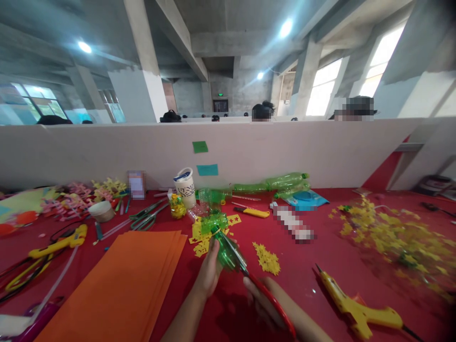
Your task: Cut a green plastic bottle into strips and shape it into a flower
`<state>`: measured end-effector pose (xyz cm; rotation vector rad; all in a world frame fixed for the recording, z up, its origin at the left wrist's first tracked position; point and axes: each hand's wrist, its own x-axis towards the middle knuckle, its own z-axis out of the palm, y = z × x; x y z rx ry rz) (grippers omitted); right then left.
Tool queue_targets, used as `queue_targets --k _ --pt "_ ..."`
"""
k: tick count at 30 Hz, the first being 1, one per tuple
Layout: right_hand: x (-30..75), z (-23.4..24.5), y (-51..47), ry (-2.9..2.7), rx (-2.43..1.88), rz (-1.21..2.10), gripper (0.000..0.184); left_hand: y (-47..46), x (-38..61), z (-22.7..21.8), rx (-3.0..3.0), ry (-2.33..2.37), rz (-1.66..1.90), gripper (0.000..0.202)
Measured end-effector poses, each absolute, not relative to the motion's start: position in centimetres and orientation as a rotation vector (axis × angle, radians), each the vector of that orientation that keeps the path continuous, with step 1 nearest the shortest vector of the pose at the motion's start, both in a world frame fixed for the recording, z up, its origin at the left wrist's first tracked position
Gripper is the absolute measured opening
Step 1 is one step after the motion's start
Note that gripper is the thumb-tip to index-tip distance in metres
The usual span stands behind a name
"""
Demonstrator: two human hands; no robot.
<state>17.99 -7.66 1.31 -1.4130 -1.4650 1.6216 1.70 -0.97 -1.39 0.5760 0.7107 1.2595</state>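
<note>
A piece of green clear plastic bottle is gripped in my left hand at the middle of the table. My right hand is wrapped round a pair of red-handled scissors. The scissor blades lie along the bottle piece, pointing up and left; whether they are cutting into it I cannot tell. Just beyond my left hand sit more cut green plastic and yellow punched paper scraps. To the right of the bottle piece lies a small heap of yellow paper stars.
Orange sheets are stacked at left, near a yellow glue gun. Another glue gun lies at right, below yellow star branches. A yellow cutter, white tub and green bottles stand or lie toward the white partition.
</note>
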Motion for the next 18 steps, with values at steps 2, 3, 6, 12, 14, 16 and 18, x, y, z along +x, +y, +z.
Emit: queue_targets --k 2,3,6,12,14,16,18 --pt "17.98 1.48 -7.63 -1.456 -1.418 1.619 0.062 -0.97 1.63 -1.52 0.561 0.710 1.250 0.046" --pt "17.99 1.54 -7.60 -1.460 -1.422 1.621 0.062 -0.95 1.56 -1.58 0.557 0.710 1.247 0.046" --pt "18.10 1.69 -7.51 -1.472 -1.474 1.619 0.060 -0.85 1.35 -1.72 0.548 0.713 1.246 0.047" --pt "18.45 1.78 -7.46 -1.536 -1.523 1.546 0.057 -0.75 1.37 -1.78 0.532 0.720 1.236 0.047" --pt "18.52 1.55 -7.43 -1.522 -1.521 1.542 0.057 -0.79 1.43 -1.68 0.537 0.705 1.238 0.049" --pt "18.58 1.20 -7.37 -1.501 -1.484 1.580 0.059 -0.87 1.48 -1.53 0.557 0.690 1.241 0.049" --pt "18.65 0.85 -7.29 -1.488 -1.438 1.630 0.061 -0.95 1.46 -1.42 0.588 0.680 1.240 0.046"
